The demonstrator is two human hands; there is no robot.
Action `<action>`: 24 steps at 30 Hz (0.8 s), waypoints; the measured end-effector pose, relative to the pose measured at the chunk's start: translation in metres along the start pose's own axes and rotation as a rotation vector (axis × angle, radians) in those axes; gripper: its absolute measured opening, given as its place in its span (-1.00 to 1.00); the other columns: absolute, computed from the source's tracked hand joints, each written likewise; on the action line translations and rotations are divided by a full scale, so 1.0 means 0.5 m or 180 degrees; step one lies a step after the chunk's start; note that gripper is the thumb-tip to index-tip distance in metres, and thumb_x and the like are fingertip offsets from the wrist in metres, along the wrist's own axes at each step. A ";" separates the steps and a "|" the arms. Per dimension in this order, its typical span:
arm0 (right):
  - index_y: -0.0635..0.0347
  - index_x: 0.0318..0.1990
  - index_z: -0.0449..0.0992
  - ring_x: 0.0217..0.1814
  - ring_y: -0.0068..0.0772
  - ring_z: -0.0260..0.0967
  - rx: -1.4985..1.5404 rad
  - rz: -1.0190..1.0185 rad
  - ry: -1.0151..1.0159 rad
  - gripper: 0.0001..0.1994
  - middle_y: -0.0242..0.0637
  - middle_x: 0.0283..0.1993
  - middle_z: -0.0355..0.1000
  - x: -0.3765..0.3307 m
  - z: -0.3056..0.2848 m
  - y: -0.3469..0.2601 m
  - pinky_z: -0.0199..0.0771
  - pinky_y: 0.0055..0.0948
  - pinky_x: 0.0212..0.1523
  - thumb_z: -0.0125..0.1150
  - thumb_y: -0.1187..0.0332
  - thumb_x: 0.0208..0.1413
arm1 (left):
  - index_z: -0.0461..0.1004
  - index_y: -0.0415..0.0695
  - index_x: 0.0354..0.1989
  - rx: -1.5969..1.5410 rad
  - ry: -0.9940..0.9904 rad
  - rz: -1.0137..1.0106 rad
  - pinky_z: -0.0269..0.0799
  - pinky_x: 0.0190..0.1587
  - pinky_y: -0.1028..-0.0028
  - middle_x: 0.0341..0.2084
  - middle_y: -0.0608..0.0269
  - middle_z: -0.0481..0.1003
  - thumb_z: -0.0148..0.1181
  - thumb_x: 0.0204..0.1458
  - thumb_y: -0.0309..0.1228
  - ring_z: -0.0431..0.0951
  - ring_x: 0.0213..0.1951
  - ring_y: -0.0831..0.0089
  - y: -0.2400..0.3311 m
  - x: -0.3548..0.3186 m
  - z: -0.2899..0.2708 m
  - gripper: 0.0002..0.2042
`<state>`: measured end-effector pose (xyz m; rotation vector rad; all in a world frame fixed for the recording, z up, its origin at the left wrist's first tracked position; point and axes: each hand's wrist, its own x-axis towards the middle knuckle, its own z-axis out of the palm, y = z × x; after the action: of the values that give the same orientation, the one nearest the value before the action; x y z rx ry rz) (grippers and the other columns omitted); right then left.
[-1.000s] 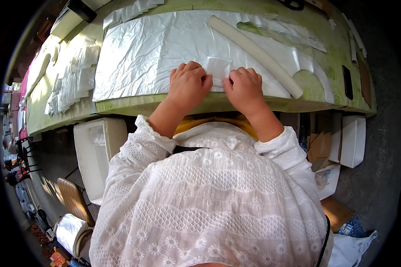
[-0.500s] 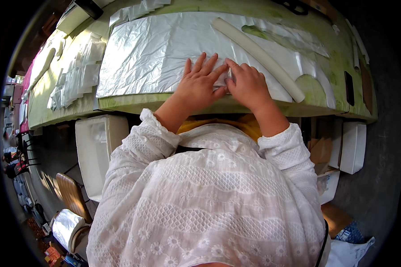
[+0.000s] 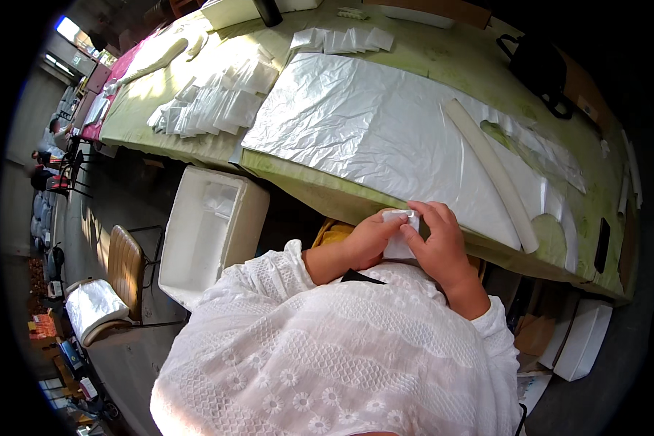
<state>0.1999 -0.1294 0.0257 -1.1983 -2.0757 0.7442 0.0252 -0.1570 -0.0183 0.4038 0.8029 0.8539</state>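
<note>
My left hand [image 3: 369, 238] and my right hand [image 3: 439, 243] are together at the near edge of the green table [image 3: 443, 80], both pinching a small folded white piece [image 3: 400, 231] held close to my chest. Just beyond my hands lies a large shiny white plastic sheet [image 3: 363, 127] spread over the table. A long white foam tube [image 3: 493, 173] rests diagonally on the sheet's right part, a short way past my right hand.
A pile of folded white pieces [image 3: 211, 105] lies left of the sheet, more [image 3: 341, 40] at the far edge. An open white foam box [image 3: 200, 232] stands on the floor at my left, beside a chair [image 3: 123, 272]. A dark phone [image 3: 602, 245] lies at the table's right.
My hands have left the sheet, where they pressed flat, and drawn back to the table edge with the small white piece between them. The view has also swung to the left.
</note>
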 end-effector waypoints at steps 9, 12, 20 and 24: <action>0.21 -0.05 0.45 -0.31 -0.68 0.32 0.1830 0.0922 0.0485 -0.82 -0.46 -0.27 0.41 0.003 0.016 0.031 0.42 -0.58 -0.24 0.22 0.55 0.23 | 0.33 -0.15 0.16 0.0525 0.0321 0.1365 0.49 0.07 0.43 0.03 0.26 0.45 0.20 0.25 -0.55 0.50 0.04 0.51 0.032 -0.037 0.004 -0.67; 0.22 -0.04 0.45 -0.27 -0.66 0.34 0.1852 0.0797 0.0623 -0.82 -0.45 -0.25 0.43 0.011 0.024 0.026 0.44 -0.58 -0.20 0.23 0.54 0.25 | 0.47 -0.13 0.08 0.1443 0.0376 0.1647 0.46 -0.04 0.55 -0.15 0.36 0.52 0.14 0.24 -0.60 0.50 -0.10 0.63 0.033 -0.028 -0.031 -0.74; 0.24 -0.10 0.50 -0.22 -0.62 0.39 0.1548 0.0495 0.0475 -0.88 -0.40 -0.21 0.48 -0.005 0.030 0.045 0.47 -0.55 -0.15 0.24 0.53 0.25 | 0.61 -0.03 0.09 0.3652 0.2396 0.3103 0.46 0.02 0.46 -0.05 0.19 0.58 0.10 0.16 -0.52 0.58 -0.12 0.38 0.439 0.000 -0.274 -0.67; 0.25 -0.13 0.51 -0.21 -0.51 0.41 0.1247 0.0307 0.0534 -0.89 -0.32 -0.19 0.49 -0.023 0.017 0.043 0.47 -0.51 -0.14 0.25 0.56 0.21 | 0.54 0.21 0.19 0.5257 0.3457 0.1966 0.42 0.20 0.29 0.19 0.23 0.49 -0.05 0.22 -0.40 0.53 0.14 0.12 0.630 0.002 -0.326 -0.60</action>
<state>0.2098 -0.1316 0.0020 -1.1004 -1.6493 1.0043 -0.2591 0.0362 0.0680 1.7786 2.4456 0.7485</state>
